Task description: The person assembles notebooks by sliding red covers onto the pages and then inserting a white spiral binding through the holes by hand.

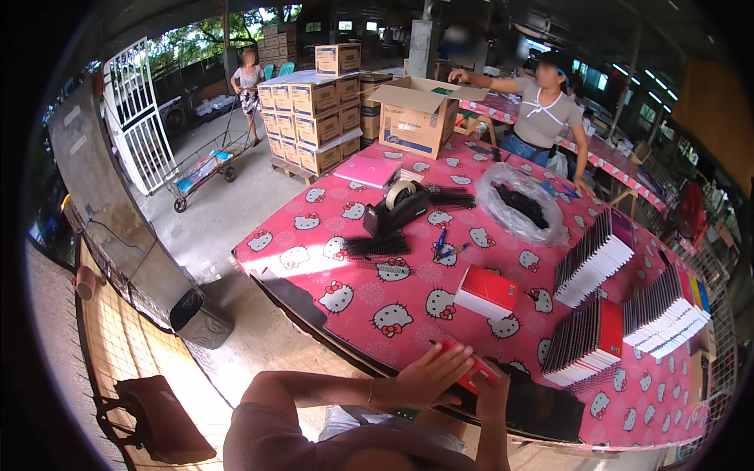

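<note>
At the table's near edge, a small red notebook (469,380) is between my two hands. My left hand (420,378) lies across it with the fingers straight and together, the thumb lower down, covering much of the cover. Gripping the notebook's right side is my right hand (493,390), its fingers partly hidden. Just beyond my hands a short stack of red notebooks (488,291) rests on the pink patterned table (416,334). To the right stands a row of red spiral-bound notebooks (585,341).
More spiral-bound notebooks (594,259) stand at the right. Farther off are a black tape dispenser (400,210), black binding coils (377,245), blue pens (444,247), a plastic bag (522,206) and an open carton (415,125). A co-worker (542,110) stands across the table.
</note>
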`<state>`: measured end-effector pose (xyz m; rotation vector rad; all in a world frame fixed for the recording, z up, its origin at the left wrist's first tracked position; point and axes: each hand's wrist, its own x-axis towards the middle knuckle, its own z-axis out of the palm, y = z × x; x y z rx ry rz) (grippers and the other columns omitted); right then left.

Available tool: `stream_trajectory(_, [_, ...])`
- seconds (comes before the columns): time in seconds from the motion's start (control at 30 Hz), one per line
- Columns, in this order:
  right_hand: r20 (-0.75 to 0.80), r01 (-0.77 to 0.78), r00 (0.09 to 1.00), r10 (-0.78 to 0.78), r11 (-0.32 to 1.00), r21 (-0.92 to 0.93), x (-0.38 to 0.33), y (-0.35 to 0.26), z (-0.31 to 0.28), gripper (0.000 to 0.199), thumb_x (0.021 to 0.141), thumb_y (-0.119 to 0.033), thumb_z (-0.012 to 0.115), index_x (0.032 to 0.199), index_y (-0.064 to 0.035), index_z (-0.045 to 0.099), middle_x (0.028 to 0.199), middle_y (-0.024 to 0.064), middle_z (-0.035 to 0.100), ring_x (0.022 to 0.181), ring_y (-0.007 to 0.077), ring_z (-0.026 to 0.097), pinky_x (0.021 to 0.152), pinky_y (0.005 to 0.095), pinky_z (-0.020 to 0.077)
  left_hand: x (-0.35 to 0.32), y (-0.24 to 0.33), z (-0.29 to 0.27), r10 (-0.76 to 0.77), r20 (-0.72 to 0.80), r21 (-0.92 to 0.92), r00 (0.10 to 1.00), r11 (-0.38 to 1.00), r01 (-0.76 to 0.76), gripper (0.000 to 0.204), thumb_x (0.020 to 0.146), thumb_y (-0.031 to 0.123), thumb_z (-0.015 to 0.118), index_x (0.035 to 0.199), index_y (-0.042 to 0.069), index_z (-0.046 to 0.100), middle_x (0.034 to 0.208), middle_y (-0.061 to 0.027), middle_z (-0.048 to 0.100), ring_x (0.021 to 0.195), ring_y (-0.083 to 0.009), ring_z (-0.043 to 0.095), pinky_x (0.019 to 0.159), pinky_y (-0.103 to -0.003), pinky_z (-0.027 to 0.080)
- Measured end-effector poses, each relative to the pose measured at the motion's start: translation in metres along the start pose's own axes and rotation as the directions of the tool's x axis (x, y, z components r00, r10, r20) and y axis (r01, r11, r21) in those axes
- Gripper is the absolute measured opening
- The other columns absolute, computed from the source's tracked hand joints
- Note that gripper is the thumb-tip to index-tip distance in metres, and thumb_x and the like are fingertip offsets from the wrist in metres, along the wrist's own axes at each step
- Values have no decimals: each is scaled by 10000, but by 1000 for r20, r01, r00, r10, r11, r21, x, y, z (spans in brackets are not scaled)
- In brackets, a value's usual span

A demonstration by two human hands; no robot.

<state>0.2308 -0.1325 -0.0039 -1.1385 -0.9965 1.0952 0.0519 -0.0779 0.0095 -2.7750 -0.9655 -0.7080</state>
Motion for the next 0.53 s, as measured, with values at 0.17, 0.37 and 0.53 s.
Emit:
stream_trajectory(0.17, [43,8,999,-1,987,-159,10,10,-6,254,849,13,656,1100,4,697,934,22,691,842,88,617,764,244,491,-20,5,13,51,-12,-64,999,997,-51,871,911,617,511,1492,-14,358,1560,-205,351,1475,-337,293,1168,-568,199])
stream_trajectory(0.37, [102,102,992,-77,956,-275,25,27,-5,247,879,-11,689,1126,3,699,971,34,712,865,95,630,766,250,498,23,-10,15,-29,-41,4,999,1000,29,887,905,598,542,1510,-15,329,1595,-208,287,1493,-342,257,1174,-562,194])
stream_trajectory(0.53, [153,57,988,-18,967,-250,24,61,-28,276,921,-72,703,1194,-33,701,1028,46,722,932,102,640,840,256,509,-1,8,32,44,-44,-29,998,999,-45,999,857,672,579,1532,-2,281,1608,-199,262,1490,-377,249,1185,-560,197])
